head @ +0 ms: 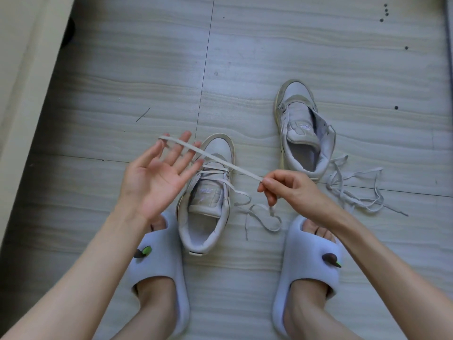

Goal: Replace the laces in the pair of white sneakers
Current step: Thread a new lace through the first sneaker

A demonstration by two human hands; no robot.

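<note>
The person is standing on the tiled floor (245, 45) in pale slides (157, 278), with both hands working just above the nearer sneaker (208, 192). The right hand (291, 190) is pinching a flat off-white lace (220, 161) between thumb and forefinger. The left hand (157, 177) is lying open, palm up, with fingers spread; the lace is draping across its fingertips and nothing is being clasped.

Risk, as judged: the lace is only resting on those open fingers, so any tug from the right side could be sliding it off. The slack tail trailing beside the shoe could also be snagging or twisting while being fed through.

The nearer sneaker is sitting between the feet, toe pointing away, its lower eyelets partly crossed with lace and loose ends curling on the floor to its right. Further off, the second sneaker (304, 128) is standing unlaced, tongue exposed, with a loose lace (355, 190) lying tangled just beside it. Both shoes are showing grey scuffing.
</note>
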